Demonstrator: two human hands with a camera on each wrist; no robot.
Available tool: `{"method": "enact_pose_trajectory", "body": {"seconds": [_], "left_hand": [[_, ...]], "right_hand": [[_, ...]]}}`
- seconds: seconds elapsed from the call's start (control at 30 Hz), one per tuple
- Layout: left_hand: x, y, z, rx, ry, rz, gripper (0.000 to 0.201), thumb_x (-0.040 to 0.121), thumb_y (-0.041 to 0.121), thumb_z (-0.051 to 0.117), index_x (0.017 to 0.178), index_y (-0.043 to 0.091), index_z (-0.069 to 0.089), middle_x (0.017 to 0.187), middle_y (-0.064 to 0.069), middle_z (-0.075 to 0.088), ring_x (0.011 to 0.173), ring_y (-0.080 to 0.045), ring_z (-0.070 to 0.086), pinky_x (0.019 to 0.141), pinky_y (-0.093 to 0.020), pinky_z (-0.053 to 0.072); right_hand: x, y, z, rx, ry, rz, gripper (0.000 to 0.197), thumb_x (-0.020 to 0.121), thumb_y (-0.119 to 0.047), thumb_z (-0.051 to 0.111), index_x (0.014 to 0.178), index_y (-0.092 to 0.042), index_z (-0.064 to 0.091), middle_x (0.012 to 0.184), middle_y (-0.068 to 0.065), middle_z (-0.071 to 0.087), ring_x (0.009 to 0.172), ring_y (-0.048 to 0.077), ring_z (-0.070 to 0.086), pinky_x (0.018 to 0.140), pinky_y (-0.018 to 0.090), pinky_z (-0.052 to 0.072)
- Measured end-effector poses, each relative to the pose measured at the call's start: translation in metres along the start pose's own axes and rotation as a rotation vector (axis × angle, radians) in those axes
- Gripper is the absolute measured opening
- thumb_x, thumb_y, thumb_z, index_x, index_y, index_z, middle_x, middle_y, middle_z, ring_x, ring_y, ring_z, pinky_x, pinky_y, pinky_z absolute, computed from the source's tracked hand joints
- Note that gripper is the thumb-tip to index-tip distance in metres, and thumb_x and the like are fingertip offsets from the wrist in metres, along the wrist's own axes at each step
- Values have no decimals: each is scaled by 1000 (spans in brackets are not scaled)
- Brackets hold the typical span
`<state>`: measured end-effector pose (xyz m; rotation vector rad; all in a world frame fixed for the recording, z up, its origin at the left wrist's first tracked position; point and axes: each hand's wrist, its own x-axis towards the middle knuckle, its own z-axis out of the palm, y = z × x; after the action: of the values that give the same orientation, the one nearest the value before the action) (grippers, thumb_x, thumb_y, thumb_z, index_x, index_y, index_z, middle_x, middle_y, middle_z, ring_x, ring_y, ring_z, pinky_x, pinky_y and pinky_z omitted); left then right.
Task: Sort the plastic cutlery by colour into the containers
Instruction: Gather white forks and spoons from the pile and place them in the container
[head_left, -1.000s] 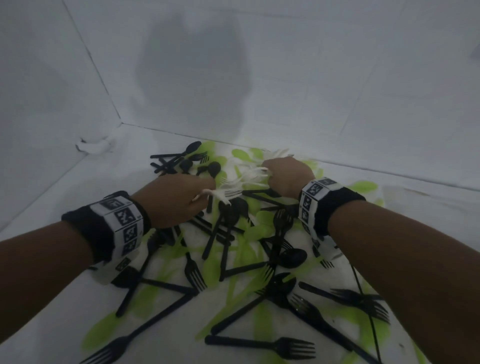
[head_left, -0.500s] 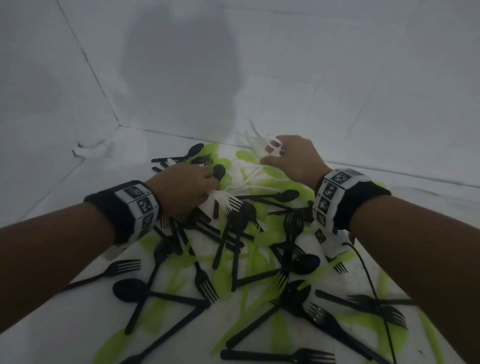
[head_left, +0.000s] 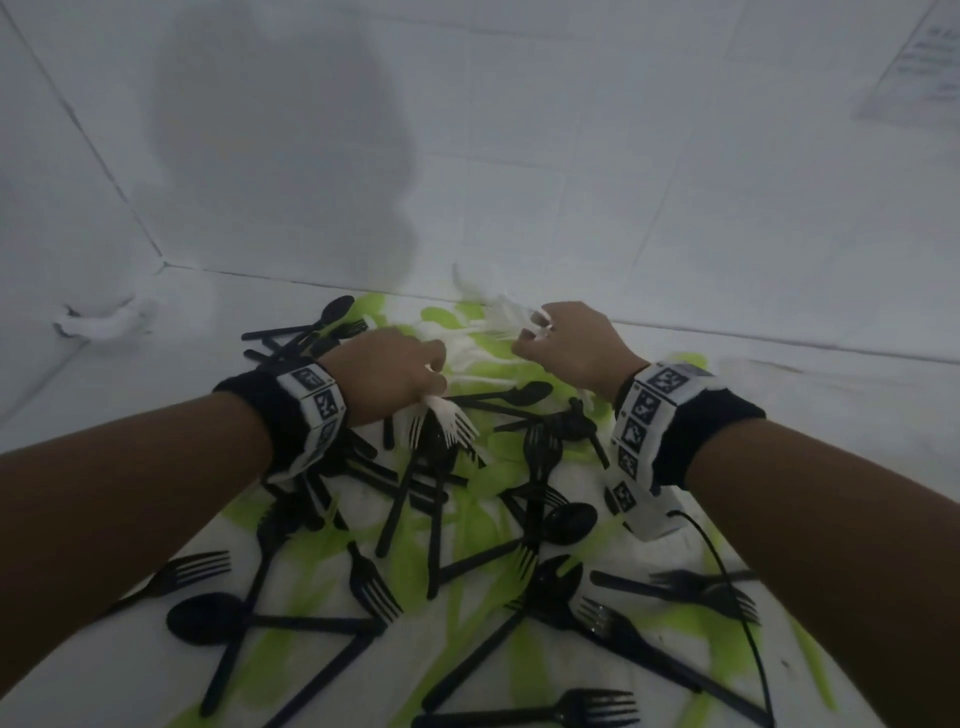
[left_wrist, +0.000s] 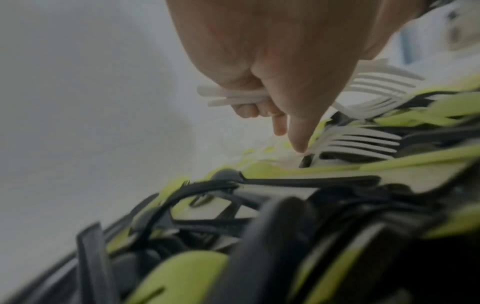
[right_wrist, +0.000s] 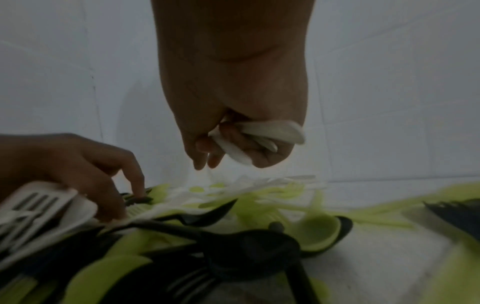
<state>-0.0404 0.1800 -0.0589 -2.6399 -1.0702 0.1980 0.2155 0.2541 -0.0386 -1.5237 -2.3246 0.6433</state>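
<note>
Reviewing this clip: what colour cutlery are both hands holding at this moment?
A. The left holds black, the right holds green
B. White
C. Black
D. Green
B. The left hand grips white forks, and the right hand has its fingers curled round white cutlery; the black cutlery and green cutlery lie on the surface, unheld.

My left grip (head_left: 387, 371) and right grip (head_left: 571, 343) sit side by side over the far end of the cutlery heap (head_left: 467, 519) — most of it spreads on the surface (head_left: 130, 649) nearer me, below my wrists. Forks (head_left: 449, 421) stick out under my left grip; a wall (head_left: 519, 156) rises just beyond both.
</note>
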Motion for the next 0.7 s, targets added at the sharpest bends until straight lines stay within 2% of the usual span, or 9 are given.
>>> {"method": "enact_pose_trajectory", "body": {"seconds": [0.1, 0.17, 0.2, 0.27, 0.33, 0.47, 0.53, 0.6, 0.7], "left_hand": [[-3, 8, -7, -19, -145, -17, 49, 89, 10, 35, 130, 20, 60, 130, -10, 56, 80, -31, 64, 76, -45, 54], [-5, 14, -10, 19, -240, -62, 52, 92, 10, 40, 140, 23, 52, 136, -4, 54, 91, -27, 65, 82, -41, 52], [-6, 15, -9, 8, -241, -63, 48, 92, 8, 49, 137, 23, 55, 133, -3, 57, 92, -26, 65, 81, -39, 51], [-9, 15, -9, 7, -200, -61, 35, 87, 6, 62, 120, 18, 66, 119, -5, 64, 84, -26, 66, 76, -38, 50], [-14, 14, -5, 6, -46, -11, 29, 78, 0, 69, 103, 14, 69, 103, -8, 67, 72, -27, 64, 68, -38, 49], [-24, 16, -11, 10, 191, 75, 22, 89, 7, 44, 103, 12, 60, 91, -8, 60, 71, -27, 55, 67, -39, 45], [-29, 14, -17, 35, 212, 95, 12, 92, 18, 49, 98, 13, 57, 84, -4, 55, 71, -25, 50, 69, -38, 39], [-32, 9, -19, 23, 173, 31, 17, 95, 30, 52, 95, 14, 55, 79, -2, 53, 70, -25, 47, 70, -39, 40], [-27, 3, -18, -145, 108, -226, 27, 94, 38, 38, 99, 16, 54, 75, 0, 54, 69, -27, 51, 70, -42, 47]], "right_hand": [[6, 4, 12, -171, -74, -51, 31, 91, -33, 64, 70, -17, 49, 79, -1, 55, 81, 24, 56, 66, 32, 36], [10, 5, 19, -277, -121, -31, 22, 91, -32, 63, 75, -21, 53, 87, -1, 58, 88, 24, 58, 72, 32, 43], [11, 5, 22, -312, -134, -17, 17, 91, -32, 62, 78, -22, 56, 89, -1, 61, 90, 25, 61, 72, 33, 46], [12, 5, 28, -321, -123, 5, 17, 93, -31, 58, 79, -22, 58, 89, 1, 64, 89, 26, 64, 71, 33, 49], [10, 5, 30, -321, -95, 7, 19, 95, -30, 54, 78, -22, 56, 89, 1, 64, 89, 27, 64, 70, 33, 49], [8, 8, 27, -303, -64, -67, 17, 100, -34, 49, 96, -20, 59, 102, 5, 64, 100, 31, 63, 78, 38, 50], [8, 7, 22, -232, -4, -66, 21, 103, -32, 46, 105, -15, 57, 108, 9, 63, 101, 34, 62, 80, 39, 48], [7, 2, 14, -131, 61, -15, 22, 106, -30, 43, 109, -10, 52, 111, 13, 56, 98, 35, 59, 82, 41, 48], [4, 0, 4, 79, 139, 64, 24, 108, -29, 39, 110, -6, 47, 109, 13, 57, 87, 34, 59, 78, 45, 50]]}}
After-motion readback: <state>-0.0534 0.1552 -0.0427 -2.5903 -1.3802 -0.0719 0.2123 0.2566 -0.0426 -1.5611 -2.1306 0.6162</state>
